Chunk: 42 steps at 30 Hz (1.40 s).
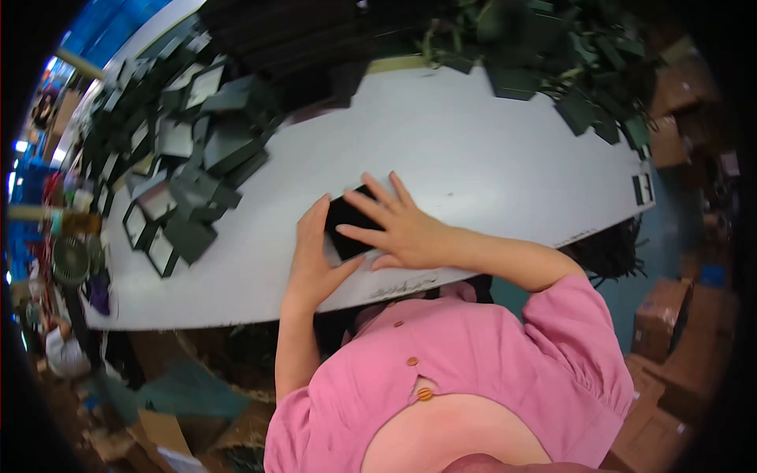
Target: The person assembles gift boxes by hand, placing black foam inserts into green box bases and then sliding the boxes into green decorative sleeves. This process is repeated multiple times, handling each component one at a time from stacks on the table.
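A black rectangular piece (344, 226) lies on the white table (426, 134) near its front edge, between my hands. My left hand (311, 264) stands along its left side, thumb stretched toward its lower edge and the other fingers reaching up to its top left corner. Spread over the right part of the piece are the fingers of my right hand (402, 229), which hide some of it. Neither hand wraps round the piece.
Dark green open boxes (189, 189) are heaped at the table's left. More dark green pieces (579, 106) with ribbons lie at the back right, and a dark stack (292, 47) stands at the back. Cartons (661, 315) sit on the floor at the right.
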### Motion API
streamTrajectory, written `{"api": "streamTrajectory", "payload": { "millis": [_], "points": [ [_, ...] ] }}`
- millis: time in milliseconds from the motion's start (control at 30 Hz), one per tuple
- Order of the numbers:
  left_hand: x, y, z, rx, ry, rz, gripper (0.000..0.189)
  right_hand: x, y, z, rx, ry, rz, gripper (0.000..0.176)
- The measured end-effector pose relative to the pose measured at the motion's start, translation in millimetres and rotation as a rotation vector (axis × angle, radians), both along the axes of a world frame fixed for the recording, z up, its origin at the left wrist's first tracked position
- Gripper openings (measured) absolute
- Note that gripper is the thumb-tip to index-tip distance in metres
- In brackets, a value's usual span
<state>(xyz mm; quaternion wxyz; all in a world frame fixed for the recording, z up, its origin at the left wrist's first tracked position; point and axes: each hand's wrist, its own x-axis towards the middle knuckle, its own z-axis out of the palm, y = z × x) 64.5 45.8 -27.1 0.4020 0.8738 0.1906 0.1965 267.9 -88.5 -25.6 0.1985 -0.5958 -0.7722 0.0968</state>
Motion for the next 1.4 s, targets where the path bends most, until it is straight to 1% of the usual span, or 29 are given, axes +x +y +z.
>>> {"api": "streamTrajectory", "payload": {
  "millis": [33,100,133,200,233,267,300,333,367,433,467,500,567,600,633,700,800,833,900,1000,1033,1067,1100,1133,1200,1233,1300,1333,1400],
  "points": [
    [1,0,1,0.028,-0.026,-0.030,0.111,1,-2,11,0.013,-0.063,0.010,0.072],
    [1,0,5,0.060,0.021,-0.064,0.097,16,-1,11,-0.049,0.057,0.103,0.066],
    [-1,0,7,0.095,0.047,-0.077,0.091,40,5,8,-0.067,0.074,0.177,0.062],
    [-6,2,10,0.168,0.103,-0.094,0.081,104,16,-2,0.125,0.109,-0.149,0.058],
    [-10,3,12,0.191,0.121,-0.075,0.078,133,19,-6,0.329,0.128,-0.547,0.056],
    [-15,3,14,0.213,0.141,-0.056,0.076,170,23,-2,0.548,-0.110,-0.871,0.058],
    [-18,5,17,0.236,0.160,-0.036,0.073,209,19,1,0.542,-0.271,-1.102,0.073],
    [-21,5,21,0.250,0.146,-0.020,0.058,244,15,-12,0.443,-0.298,-1.295,0.081],
    [-25,7,19,0.271,0.138,-0.005,0.053,267,8,-26,0.334,-0.321,-1.482,0.088],
    [-37,16,13,0.321,0.142,0.034,0.048,284,-5,-33,0.148,-0.217,-1.433,0.102],
    [-35,12,21,0.252,0.105,0.106,0.048,286,-11,-37,0.129,-0.175,-1.384,0.100],
    [-36,9,24,0.249,0.103,0.130,0.048,282,-16,-39,0.160,-0.086,-1.275,0.098],
    [-36,10,26,0.249,0.082,0.171,0.048,223,-26,-18,0.204,0.166,-0.941,0.095],
    [-37,11,24,0.217,0.069,0.156,0.037,184,-35,-1,0.169,0.243,-0.750,0.095],
    [-38,8,27,0.237,0.089,0.182,0.035,145,-41,15,0.134,0.316,-0.566,0.095],
    [-31,1,33,0.276,0.118,0.212,0.032,102,-46,47,-0.058,0.339,-0.199,0.096],
    [-26,-7,31,0.347,0.176,0.231,0.042,85,-40,61,-0.215,-0.051,0.075,0.096],
    [-26,-8,30,0.363,0.189,0.246,0.045,85,-40,65,-0.268,-0.046,0.053,0.095],
    [-31,-8,34,0.329,0.181,0.236,0.040,86,-37,73,-0.371,-0.039,0.017,0.093],
    [-47,-1,32,0.335,0.237,0.250,0.036,71,-18,84,-0.194,0.072,-0.026,0.081],
    [-52,2,31,0.351,0.266,0.255,0.036,62,-10,82,-0.188,0.033,-0.024,0.075],
    [-55,5,32,0.322,0.265,0.290,0.041,49,-3,77,-0.181,-0.006,-0.022,0.068],
    [-59,8,32,0.317,0.254,0.312,0.038,38,5,70,-0.172,-0.044,-0.021,0.063],
    [-62,11,32,0.313,0.242,0.333,0.036,29,13,56,-0.107,-0.122,-0.040,0.045],
    [-64,10,31,0.321,0.244,0.393,0.027,19,25,25,-0.096,-0.049,-0.152,0.041],
    [-61,6,34,0.323,0.259,0.402,0.033,17,28,15,-0.091,-0.012,-0.207,0.040],
    [-52,-7,41,0.324,0.286,0.423,0.047,20,28,7,0.097,0.176,-0.218,0.038],
    [-51,-11,32,0.325,0.282,0.433,0.067,23,26,5,0.190,0.270,-0.225,0.036],
    [-48,-19,16,0.327,0.265,0.503,0.065,29,22,9,0.219,0.216,-0.217,0.037]
  ]
}}
